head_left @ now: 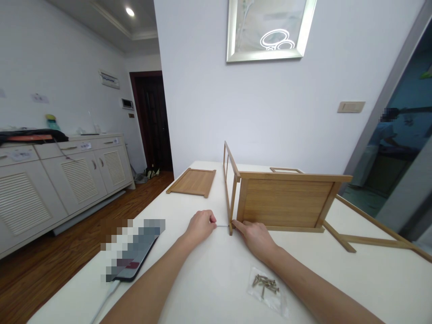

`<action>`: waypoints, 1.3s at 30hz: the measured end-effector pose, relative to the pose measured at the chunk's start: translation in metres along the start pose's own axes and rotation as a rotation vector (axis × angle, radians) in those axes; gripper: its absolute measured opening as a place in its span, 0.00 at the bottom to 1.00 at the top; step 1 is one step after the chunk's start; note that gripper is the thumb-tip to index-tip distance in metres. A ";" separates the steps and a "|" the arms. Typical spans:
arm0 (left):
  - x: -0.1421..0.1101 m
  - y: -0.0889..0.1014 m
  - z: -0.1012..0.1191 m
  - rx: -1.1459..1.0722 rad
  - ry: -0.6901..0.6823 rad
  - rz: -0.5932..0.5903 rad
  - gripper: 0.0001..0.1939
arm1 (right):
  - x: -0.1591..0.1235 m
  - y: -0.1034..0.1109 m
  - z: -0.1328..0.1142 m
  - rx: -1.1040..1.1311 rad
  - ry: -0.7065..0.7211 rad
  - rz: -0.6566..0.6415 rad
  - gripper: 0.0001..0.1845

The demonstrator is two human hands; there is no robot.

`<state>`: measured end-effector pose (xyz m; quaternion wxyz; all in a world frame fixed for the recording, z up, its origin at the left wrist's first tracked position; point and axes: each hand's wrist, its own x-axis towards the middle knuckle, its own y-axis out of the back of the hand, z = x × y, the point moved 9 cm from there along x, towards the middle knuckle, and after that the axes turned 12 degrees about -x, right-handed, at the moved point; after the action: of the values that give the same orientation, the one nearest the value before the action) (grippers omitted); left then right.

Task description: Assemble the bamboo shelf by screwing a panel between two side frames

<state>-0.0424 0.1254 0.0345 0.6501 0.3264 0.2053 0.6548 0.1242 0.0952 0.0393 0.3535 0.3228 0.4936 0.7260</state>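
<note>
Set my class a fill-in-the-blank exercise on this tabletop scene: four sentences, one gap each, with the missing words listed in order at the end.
1. The screws lie in a clear plastic ____ on the white table.
2. The hand nearer the screws is the person's ____ one.
3. A thin rod extends from the ____ hand toward the foot of the narrow wooden frame.
4. A white charging ____ runs from the near end of the phone.

Missing words: bag; right; left; cable.
</note>
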 end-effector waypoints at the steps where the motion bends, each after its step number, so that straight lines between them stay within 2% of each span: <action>1: 0.000 0.000 0.001 0.008 -0.001 -0.006 0.04 | 0.000 0.000 0.000 0.000 -0.002 0.000 0.23; 19: -0.007 0.002 0.015 0.127 -0.040 -0.059 0.07 | 0.000 -0.002 0.001 0.002 -0.007 -0.002 0.24; 27: -0.006 0.005 0.011 -0.012 -0.016 -0.085 0.05 | 0.000 -0.001 0.000 -0.003 -0.007 -0.002 0.23; 31: -0.004 0.000 -0.001 -0.178 0.076 -0.141 0.16 | 0.000 0.000 0.000 0.000 -0.005 -0.008 0.23; 39: -0.012 -0.018 -0.026 -0.351 0.359 -0.269 0.22 | 0.000 -0.001 0.000 0.004 -0.011 -0.004 0.23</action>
<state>-0.0479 0.1190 0.0022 0.7310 0.0572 0.2423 0.6354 0.1244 0.0950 0.0388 0.3569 0.3267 0.4939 0.7225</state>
